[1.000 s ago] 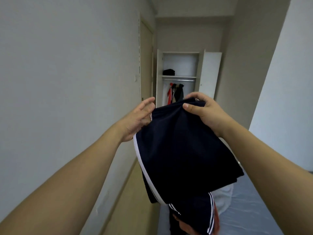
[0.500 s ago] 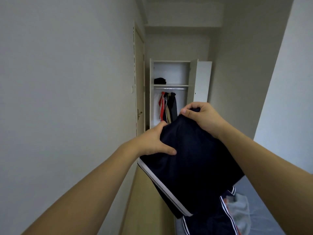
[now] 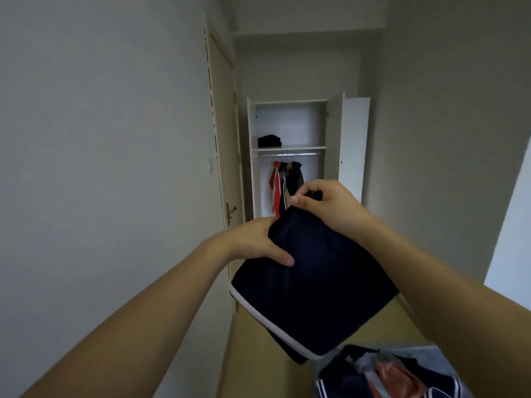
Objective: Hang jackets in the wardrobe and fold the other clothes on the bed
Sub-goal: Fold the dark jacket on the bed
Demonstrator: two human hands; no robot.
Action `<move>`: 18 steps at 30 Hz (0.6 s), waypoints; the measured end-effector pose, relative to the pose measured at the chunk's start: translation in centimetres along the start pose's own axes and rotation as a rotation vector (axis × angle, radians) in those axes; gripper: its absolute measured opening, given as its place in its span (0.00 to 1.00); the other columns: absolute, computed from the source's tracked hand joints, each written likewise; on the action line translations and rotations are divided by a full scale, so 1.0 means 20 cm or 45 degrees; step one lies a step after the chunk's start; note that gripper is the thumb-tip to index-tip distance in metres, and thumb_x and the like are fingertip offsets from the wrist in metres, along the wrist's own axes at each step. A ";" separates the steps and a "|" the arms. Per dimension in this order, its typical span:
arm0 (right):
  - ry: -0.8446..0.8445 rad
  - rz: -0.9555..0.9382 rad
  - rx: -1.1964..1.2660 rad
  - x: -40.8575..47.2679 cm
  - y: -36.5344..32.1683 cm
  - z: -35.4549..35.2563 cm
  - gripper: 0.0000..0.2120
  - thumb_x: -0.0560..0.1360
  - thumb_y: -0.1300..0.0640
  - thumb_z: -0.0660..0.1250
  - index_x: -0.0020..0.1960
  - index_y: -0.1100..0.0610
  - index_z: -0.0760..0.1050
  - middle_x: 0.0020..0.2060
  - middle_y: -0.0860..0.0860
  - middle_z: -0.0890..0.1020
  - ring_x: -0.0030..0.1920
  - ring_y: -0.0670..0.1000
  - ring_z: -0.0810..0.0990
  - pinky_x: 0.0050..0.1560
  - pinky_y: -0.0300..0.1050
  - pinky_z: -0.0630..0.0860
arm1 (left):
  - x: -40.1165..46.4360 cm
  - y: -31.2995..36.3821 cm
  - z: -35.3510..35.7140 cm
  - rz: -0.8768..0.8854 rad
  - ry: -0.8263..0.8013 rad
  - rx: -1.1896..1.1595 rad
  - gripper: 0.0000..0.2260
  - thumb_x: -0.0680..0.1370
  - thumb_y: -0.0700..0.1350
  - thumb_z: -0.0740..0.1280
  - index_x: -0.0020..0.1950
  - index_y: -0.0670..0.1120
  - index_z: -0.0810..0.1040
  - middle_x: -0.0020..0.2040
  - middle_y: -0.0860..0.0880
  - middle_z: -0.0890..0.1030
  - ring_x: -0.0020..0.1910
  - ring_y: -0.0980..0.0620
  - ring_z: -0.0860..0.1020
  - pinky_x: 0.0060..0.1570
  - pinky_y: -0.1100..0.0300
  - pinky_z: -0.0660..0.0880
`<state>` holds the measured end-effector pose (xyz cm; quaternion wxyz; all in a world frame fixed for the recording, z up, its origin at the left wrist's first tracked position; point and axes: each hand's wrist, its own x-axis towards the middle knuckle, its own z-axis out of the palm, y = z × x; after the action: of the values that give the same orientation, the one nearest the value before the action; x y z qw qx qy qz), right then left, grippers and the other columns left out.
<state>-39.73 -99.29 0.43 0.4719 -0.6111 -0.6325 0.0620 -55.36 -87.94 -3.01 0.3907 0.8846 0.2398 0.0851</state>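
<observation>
Both hands hold a dark navy garment (image 3: 313, 282) in the air: the left hand (image 3: 258, 242) grips its left edge, thumb on top, and the right hand (image 3: 327, 205) pinches its top corner. Behind it the wardrobe (image 3: 290, 156) stands open with jackets (image 3: 284, 179) hanging on its rail and a folded dark item (image 3: 269, 141) on its shelf. A closed door (image 3: 227, 168) lies to its left, bare floor (image 3: 258, 363) runs between, and more clothes (image 3: 382, 372) lie on the bed at lower right.

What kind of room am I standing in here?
Most likely a bedroom: an open wardrobe with clothes hanging on its rail, a bed strewn with clothes, and a door on the left.
</observation>
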 end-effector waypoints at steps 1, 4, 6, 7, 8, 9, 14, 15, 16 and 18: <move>-0.019 -0.013 -0.039 0.13 0.06 0.01 0.06 0.76 0.51 0.69 0.45 0.54 0.80 0.40 0.47 0.83 0.43 0.44 0.80 0.45 0.38 0.77 | 0.12 -0.03 -0.08 -0.054 -0.016 -0.006 0.29 0.66 0.47 0.81 0.64 0.50 0.75 0.56 0.53 0.82 0.53 0.55 0.81 0.55 0.58 0.79; -0.023 -0.054 -0.122 0.46 0.26 0.07 0.04 0.76 0.51 0.69 0.44 0.50 0.79 0.43 0.44 0.81 0.45 0.41 0.78 0.44 0.31 0.71 | 0.45 -0.17 -0.27 -0.185 -0.062 -0.014 0.25 0.66 0.49 0.80 0.61 0.49 0.79 0.54 0.52 0.84 0.52 0.51 0.82 0.54 0.53 0.80; -0.010 -0.075 -0.156 0.65 0.43 0.14 0.04 0.76 0.51 0.69 0.43 0.50 0.78 0.44 0.45 0.79 0.46 0.40 0.76 0.44 0.28 0.68 | 0.66 -0.30 -0.38 -0.216 -0.144 -0.006 0.24 0.67 0.50 0.79 0.61 0.50 0.78 0.55 0.51 0.84 0.54 0.50 0.82 0.57 0.51 0.79; 0.001 -0.073 -0.160 0.75 0.53 0.17 0.05 0.75 0.51 0.69 0.43 0.51 0.78 0.44 0.45 0.78 0.46 0.41 0.76 0.44 0.27 0.68 | 0.77 -0.37 -0.43 -0.217 -0.176 -0.020 0.23 0.68 0.48 0.78 0.62 0.51 0.78 0.55 0.51 0.84 0.54 0.50 0.82 0.56 0.51 0.79; 0.010 -0.065 -0.160 0.85 0.63 0.20 0.05 0.75 0.52 0.70 0.43 0.52 0.78 0.44 0.46 0.78 0.46 0.42 0.76 0.44 0.26 0.68 | 0.88 -0.43 -0.48 -0.207 -0.194 -0.037 0.22 0.69 0.47 0.78 0.62 0.50 0.78 0.55 0.51 0.84 0.54 0.49 0.82 0.55 0.52 0.79; 0.013 -0.050 -0.156 0.96 0.73 0.24 0.06 0.75 0.52 0.70 0.43 0.53 0.77 0.44 0.47 0.78 0.46 0.43 0.76 0.45 0.27 0.69 | 1.00 -0.50 -0.54 -0.188 -0.198 -0.051 0.21 0.70 0.45 0.77 0.61 0.50 0.78 0.55 0.50 0.84 0.53 0.49 0.82 0.55 0.53 0.79; -0.168 0.151 -0.134 1.47 1.21 0.35 0.14 0.69 0.49 0.75 0.46 0.55 0.73 0.47 0.52 0.81 0.47 0.52 0.81 0.51 0.52 0.80 | 1.64 -0.80 -0.87 -0.085 -0.171 0.124 0.16 0.70 0.41 0.76 0.56 0.47 0.80 0.52 0.48 0.84 0.50 0.49 0.83 0.54 0.53 0.80; -0.264 0.214 -0.185 1.58 1.28 0.36 0.17 0.68 0.49 0.76 0.47 0.55 0.71 0.48 0.52 0.81 0.46 0.52 0.81 0.49 0.51 0.81 | 1.77 -0.84 -0.95 -0.066 -0.183 0.182 0.14 0.70 0.41 0.76 0.54 0.47 0.81 0.51 0.48 0.84 0.49 0.50 0.83 0.52 0.55 0.80; -0.363 0.261 -0.259 1.70 1.35 0.37 0.19 0.68 0.50 0.76 0.49 0.53 0.69 0.48 0.52 0.80 0.46 0.52 0.82 0.46 0.50 0.82 | 1.91 -0.88 -1.02 -0.045 -0.194 0.243 0.12 0.71 0.41 0.75 0.53 0.48 0.80 0.51 0.49 0.84 0.49 0.50 0.83 0.51 0.57 0.80; -0.495 0.299 -0.361 1.93 1.50 0.38 0.23 0.70 0.53 0.75 0.56 0.51 0.64 0.49 0.51 0.78 0.46 0.53 0.81 0.46 0.50 0.82 | 2.19 -0.93 -1.14 -0.006 -0.196 0.356 0.12 0.71 0.42 0.75 0.54 0.46 0.79 0.51 0.48 0.83 0.49 0.49 0.82 0.49 0.57 0.80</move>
<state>-16.01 -56.00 -3.17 0.2408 -0.7170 -0.6383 0.1432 -31.64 -40.73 -2.78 0.2810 0.9338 0.2206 -0.0181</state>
